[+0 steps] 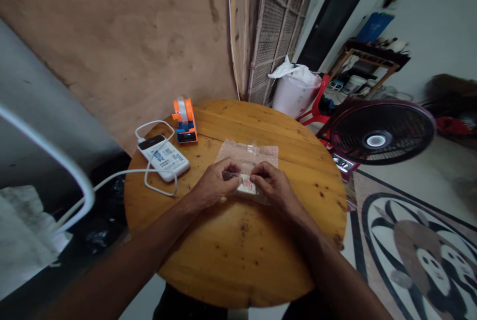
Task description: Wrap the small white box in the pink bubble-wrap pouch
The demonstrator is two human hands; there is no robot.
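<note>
A sheet of clear bubble wrap (266, 153) lies on the round wooden table (238, 255), with a small white box (246, 186) bearing red print at its near part. My left hand (219, 179) is closed, its fingertips pinching the wrap at the box's left side. From the right, my right hand (272, 181) also pinches the wrap by the box's upper right corner. Both thumbs point toward each other over the box. A piece of clear tape (253, 147) shows at the far edge of the wrap.
An orange and blue tape dispenser (185, 120) stands at the table's back left. Nearer lies a white power bank (164, 157) with a looping white cable (119, 173) running off the left edge. A black fan (376, 133) stands beyond the right edge, near a red chair (319, 104).
</note>
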